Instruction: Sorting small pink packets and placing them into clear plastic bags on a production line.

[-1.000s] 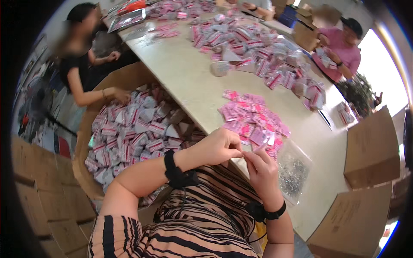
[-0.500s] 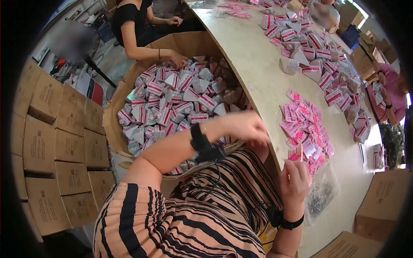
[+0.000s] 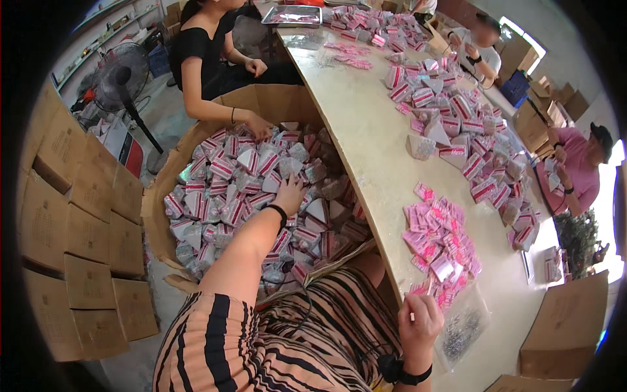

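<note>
My left hand (image 3: 290, 194) reaches into a large cardboard box (image 3: 157, 225), its fingers apart and resting on the wedge-shaped silvery packs (image 3: 258, 160) with white and pink labels that fill it. No pack is visibly lifted in it. At the table's near edge my right hand (image 3: 421, 318) is closed, with a small pink card (image 3: 421, 286) at its fingertips. Just beyond lies a pile of pink cards (image 3: 434, 232). A clear plastic bag (image 3: 462, 333) of small dark metal pieces sits beside this hand.
Another person's hand (image 3: 260, 127) touches packs at the box's far side. More packs (image 3: 470, 130) are heaped along the pale table (image 3: 366, 130). Two other people work across it. Stacked cartons (image 3: 88, 281) stand at left, a fan (image 3: 122, 75) behind them; an open carton (image 3: 565, 313) is at right.
My left hand has swung from beside the table edge leftward and away from me, down into the box. The right hand stays closed by the cards. The view has shifted.
</note>
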`<state>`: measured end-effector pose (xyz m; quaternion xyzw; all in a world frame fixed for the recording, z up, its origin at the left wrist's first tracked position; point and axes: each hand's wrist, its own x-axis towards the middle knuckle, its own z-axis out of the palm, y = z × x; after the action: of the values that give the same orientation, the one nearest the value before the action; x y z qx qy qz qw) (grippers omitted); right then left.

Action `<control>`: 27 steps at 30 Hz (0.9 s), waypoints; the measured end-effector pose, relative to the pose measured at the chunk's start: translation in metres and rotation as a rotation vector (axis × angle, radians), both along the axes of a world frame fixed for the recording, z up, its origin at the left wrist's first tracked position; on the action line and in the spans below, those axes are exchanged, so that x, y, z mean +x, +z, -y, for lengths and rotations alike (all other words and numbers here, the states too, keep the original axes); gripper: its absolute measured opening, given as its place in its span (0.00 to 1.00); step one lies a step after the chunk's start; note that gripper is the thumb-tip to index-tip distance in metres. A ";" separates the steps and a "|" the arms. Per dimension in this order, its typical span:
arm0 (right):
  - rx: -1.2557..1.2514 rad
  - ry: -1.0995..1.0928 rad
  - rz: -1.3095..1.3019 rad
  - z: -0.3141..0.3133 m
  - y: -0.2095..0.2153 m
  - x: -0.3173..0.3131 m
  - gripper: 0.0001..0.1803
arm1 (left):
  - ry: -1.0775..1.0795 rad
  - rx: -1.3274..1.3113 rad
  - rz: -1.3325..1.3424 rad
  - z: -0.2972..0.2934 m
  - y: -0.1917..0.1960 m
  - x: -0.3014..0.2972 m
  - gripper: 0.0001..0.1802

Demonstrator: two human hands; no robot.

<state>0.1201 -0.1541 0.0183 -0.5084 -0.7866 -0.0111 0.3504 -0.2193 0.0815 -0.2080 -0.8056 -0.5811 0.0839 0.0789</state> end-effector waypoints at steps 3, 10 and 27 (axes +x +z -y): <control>-0.021 -0.005 0.009 -0.002 -0.002 -0.002 0.13 | -0.027 0.032 -0.152 0.004 -0.008 0.001 0.25; -0.082 0.051 -0.101 -0.014 -0.005 -0.014 0.11 | -0.111 0.065 -0.176 0.017 -0.006 0.005 0.21; -0.057 0.059 -0.229 -0.040 0.010 -0.015 0.06 | 0.373 -0.671 2.338 0.057 0.127 0.038 0.27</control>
<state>0.1052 -0.1140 0.0287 -0.4926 -0.7561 0.0798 0.4235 -0.1810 0.0248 -0.0814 -0.2816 -0.3583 -0.5329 -0.7130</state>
